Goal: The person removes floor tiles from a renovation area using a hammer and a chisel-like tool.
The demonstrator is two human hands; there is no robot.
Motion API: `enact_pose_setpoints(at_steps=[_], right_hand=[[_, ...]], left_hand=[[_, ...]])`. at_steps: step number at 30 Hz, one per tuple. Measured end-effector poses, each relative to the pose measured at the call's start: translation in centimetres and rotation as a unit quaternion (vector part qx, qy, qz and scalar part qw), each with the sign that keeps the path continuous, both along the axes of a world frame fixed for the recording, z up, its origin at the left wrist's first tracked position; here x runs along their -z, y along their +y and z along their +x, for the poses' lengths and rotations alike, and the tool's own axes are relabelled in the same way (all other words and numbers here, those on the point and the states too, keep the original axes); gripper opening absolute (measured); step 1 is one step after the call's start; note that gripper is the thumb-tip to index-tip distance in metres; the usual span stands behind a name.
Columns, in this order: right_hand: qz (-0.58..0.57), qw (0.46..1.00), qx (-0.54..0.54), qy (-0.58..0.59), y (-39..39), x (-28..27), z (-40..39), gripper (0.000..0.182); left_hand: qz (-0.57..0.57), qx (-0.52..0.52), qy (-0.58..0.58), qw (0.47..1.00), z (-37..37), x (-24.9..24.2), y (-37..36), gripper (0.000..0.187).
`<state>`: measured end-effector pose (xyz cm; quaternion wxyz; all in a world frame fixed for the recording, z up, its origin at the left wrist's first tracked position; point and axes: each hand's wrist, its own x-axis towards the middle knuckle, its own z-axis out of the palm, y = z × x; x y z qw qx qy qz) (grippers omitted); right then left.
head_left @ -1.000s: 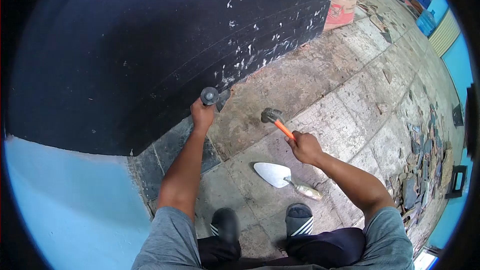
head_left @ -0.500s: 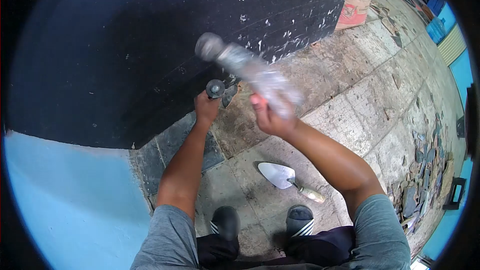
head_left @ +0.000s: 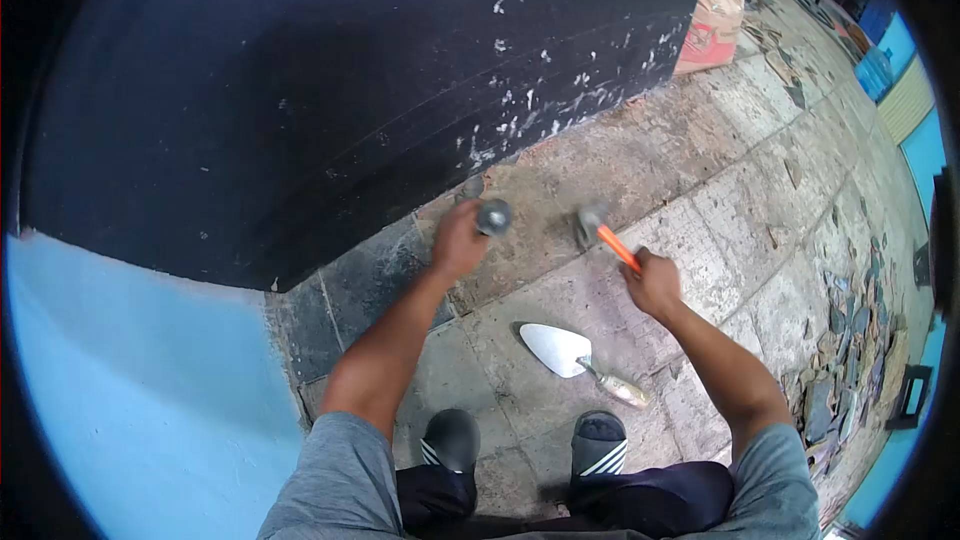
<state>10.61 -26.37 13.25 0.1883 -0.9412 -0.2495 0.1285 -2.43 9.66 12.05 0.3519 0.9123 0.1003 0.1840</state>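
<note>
My left hand (head_left: 461, 240) is closed around an upright chisel, whose round dark guard and metal striking end (head_left: 493, 217) face up at me. It is close to the foot of the black wall (head_left: 330, 120), and the chisel's tip is hidden below. My right hand (head_left: 655, 282) grips the orange handle of a hammer (head_left: 618, 248). The hammer's head, slightly blurred, is to the right of the chisel and apart from it. On the floor between my arms lies a trowel (head_left: 556, 349) with a worn handle.
Dark slate tiles (head_left: 372, 278) cover the floor along the wall's left part. Broken tile pieces (head_left: 850, 340) are heaped at the right. A paper sack (head_left: 712, 20) stands past the wall's far end, and a blue water jug (head_left: 875, 73) sits farther right. My sandalled feet (head_left: 600, 443) are below.
The hammer has come down from its blurred, raised position and swung to the right. My left hand and the chisel have shifted right and slightly down in view.
</note>
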Motion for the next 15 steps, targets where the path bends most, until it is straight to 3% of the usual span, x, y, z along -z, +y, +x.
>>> enact_pose_setpoints(at_steps=[3,5,8,12,13,15], right_hand=[[-0.031,0.998,0.046,-0.041,-5.8,1.9,0.2,0.027],[-0.08,0.995,0.065,-0.005,-9.3,3.2,0.6,0.025],[0.014,0.975,-0.005,-0.22,-12.2,5.0,-1.9,0.028],[0.057,0.978,-0.167,-0.111,-12.5,4.9,-9.0,0.036],[0.083,0.974,-0.208,-0.031,-12.0,4.7,-10.9,0.045],[0.019,0.958,-0.283,0.035,-10.1,2.7,-14.4,0.056]], left_hand=[[-0.016,0.054,0.066,0.996,-0.2,-2.2,-5.6,0.035],[-0.045,0.114,0.122,0.985,0.1,-2.5,-8.5,0.029],[-0.045,0.232,0.164,0.958,-1.2,-5.1,-12.2,0.03],[-0.039,0.343,0.18,0.921,-4.4,-8.4,-15.3,0.034],[-0.042,0.353,0.177,0.918,-5.9,-9.4,-15.4,0.036],[-0.069,0.391,0.263,0.879,-8.3,-11.8,-15.1,0.039]])
